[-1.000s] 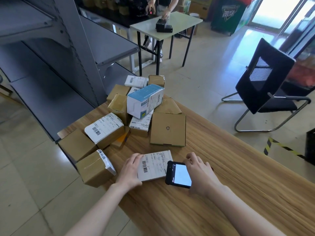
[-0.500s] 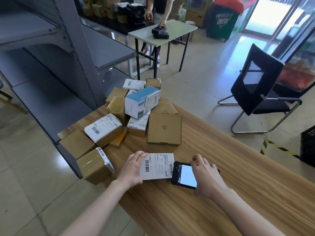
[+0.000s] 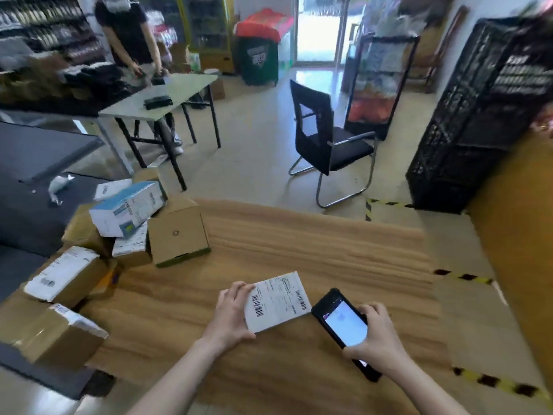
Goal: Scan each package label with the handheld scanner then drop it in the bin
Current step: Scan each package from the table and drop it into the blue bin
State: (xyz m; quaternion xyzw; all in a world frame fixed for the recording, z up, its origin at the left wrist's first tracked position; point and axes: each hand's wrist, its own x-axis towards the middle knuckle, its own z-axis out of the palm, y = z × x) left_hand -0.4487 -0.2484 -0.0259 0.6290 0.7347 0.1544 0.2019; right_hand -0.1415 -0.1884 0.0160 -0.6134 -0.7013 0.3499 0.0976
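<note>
A flat package with a white barcode label lies on the wooden table, near its front edge. My left hand grips the package's left end, fingers over the top edge and thumb below. Just to its right, my right hand holds the black handheld scanner, its lit screen facing up and its top end close to the label. A tall black plastic crate bin stands on the floor at the right.
A heap of cardboard boxes and a blue-white box fills the table's left end. A black chair stands beyond the table. Another person works at a small white table at the back. Grey shelving is on the left.
The camera has swung up and to the right, bringing the crate bin into view. Both hands have shifted right along the table with the package and scanner. The scanner is now turned more upright.
</note>
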